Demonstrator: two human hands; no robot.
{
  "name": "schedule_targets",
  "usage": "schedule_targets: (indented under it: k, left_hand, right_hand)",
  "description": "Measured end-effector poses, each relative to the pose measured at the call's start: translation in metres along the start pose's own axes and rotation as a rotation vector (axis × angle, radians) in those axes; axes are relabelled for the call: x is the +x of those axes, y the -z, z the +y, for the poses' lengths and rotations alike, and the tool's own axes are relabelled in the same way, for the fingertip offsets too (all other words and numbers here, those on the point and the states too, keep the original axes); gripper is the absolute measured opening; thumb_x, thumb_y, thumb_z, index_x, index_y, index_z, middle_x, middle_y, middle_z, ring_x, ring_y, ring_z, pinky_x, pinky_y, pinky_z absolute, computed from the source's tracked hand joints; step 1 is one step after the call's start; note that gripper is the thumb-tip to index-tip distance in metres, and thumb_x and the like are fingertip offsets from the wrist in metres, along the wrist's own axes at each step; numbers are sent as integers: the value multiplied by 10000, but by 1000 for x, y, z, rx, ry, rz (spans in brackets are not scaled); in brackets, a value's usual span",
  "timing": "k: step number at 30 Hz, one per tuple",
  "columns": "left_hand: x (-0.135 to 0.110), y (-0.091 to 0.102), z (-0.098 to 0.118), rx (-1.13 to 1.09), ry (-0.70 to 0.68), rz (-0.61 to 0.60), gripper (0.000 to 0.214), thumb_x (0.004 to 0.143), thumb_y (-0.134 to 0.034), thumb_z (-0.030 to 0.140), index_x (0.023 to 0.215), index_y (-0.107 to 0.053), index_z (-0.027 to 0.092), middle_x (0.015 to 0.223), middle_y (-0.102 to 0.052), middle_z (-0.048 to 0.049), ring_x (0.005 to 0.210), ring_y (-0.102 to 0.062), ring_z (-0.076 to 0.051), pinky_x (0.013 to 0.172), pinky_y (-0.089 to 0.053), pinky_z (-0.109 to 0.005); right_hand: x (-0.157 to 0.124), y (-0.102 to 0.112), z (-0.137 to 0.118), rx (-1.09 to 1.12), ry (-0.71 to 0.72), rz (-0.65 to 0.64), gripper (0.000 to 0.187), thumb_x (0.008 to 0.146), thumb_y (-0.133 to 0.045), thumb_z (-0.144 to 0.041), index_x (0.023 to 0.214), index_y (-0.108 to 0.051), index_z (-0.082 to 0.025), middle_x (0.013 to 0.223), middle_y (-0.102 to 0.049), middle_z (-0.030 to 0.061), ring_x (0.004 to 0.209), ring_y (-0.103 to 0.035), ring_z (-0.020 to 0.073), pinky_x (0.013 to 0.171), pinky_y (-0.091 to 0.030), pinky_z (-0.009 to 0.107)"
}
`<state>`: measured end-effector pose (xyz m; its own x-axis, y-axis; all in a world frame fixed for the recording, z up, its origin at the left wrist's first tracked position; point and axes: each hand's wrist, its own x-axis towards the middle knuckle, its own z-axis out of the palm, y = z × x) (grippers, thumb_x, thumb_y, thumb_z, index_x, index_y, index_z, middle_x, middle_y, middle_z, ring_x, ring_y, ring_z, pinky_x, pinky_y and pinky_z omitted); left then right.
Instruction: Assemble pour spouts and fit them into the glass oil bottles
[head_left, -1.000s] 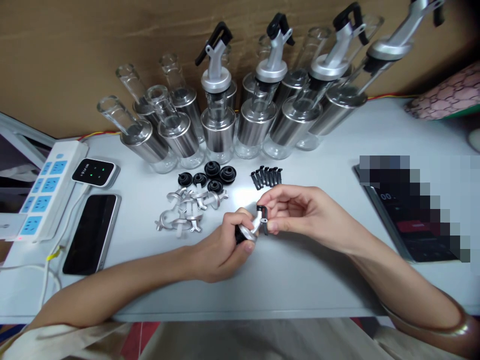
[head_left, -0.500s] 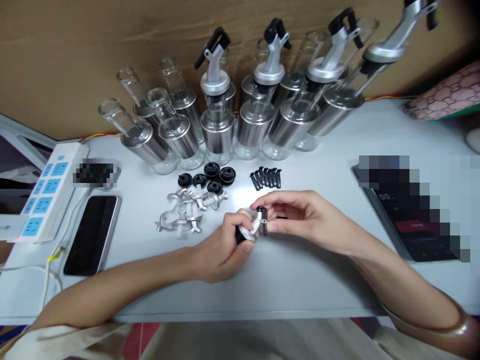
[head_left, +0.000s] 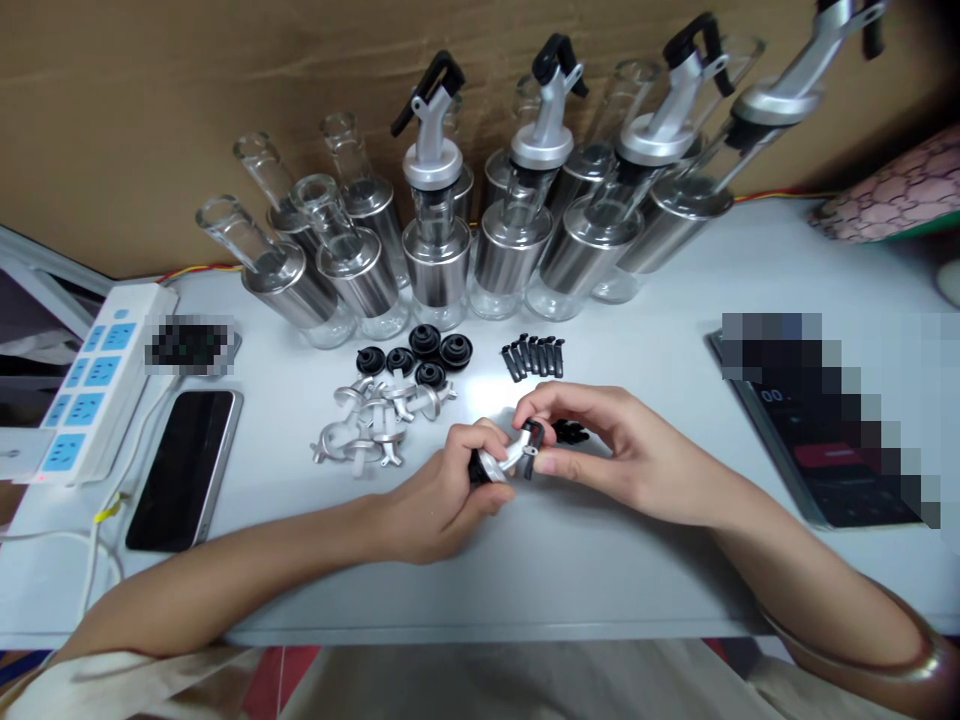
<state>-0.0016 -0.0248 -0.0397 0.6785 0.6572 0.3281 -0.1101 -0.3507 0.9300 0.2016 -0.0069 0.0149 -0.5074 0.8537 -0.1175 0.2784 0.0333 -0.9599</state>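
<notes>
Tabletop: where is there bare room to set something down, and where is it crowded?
Free: between the small black levers and the large dark-screened device; between the forearms toward the near edge; narrower, between the black phone and the silver spouts. Crowded: the bottles along the back, and the black stoppers beside the spouts.

Table (head_left: pixel 450 605): bottles (head_left: pixel 436 275) in rows at back; stoppers (head_left: pixel 425 341) before them, spouts (head_left: pixel 427 402) before stoppers, levers (head_left: pixel 533 354) right of stoppers. Power strip (head_left: pixel 100 372) far left, phone (head_left: pixel 182 470) beside it; screen (head_left: pixel 817 480) far right.
</notes>
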Motion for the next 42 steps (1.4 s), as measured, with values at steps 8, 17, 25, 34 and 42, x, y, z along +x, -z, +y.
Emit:
schedule_targets:
  k: [8,17,25,34,42]
  left_hand:
    - [2,-1,1,26,-19,-17,125,1006,-362,318,1089,-286,264,1023,-413,-44,912,-482,-164,809,-446,-350]
    - [6,1,5,-291,358,175,304,971,-433,458,1131,-288,245,1001,-473,-32,764,-557,-115,731,-502,-296]
    - [8,2,8,-382,455,228,384,915,-523,523,1084,-353,223,932,-521,-10,681,-603,-106,695,-499,-297]
    - [6,3,6,-410,396,145,395,880,-644,365,1112,-349,242,1020,-566,-44,727,-574,-94,692,-482,-272]
    - [8,2,8,-476,507,211,371,834,-695,300,1050,-401,230,818,-605,33,633,-652,-96,643,-494,-241]
  right_hand:
    - [1,-6,1,-5,-23,-6,202,737,-734,-288,806,-565,-201,804,-598,12,744,-561,155,704,-459,277]
    - [0,-7,0,133,-3,109,264,687,-793,-352,769,-591,-204,766,-637,18,725,-599,152,693,-504,268]
    - [-2,-3,-2,373,-47,-15,160,790,-729,-287,840,-604,-201,792,-698,29,775,-683,173,787,-522,313]
    - [4,-3,6,416,-68,148,222,828,-676,-411,883,-628,-201,761,-636,4,711,-613,139,721,-492,270]
    - [3,-9,11,191,41,176,247,859,-644,-330,1077,-605,-221,855,-679,12,798,-655,151,743,-519,273]
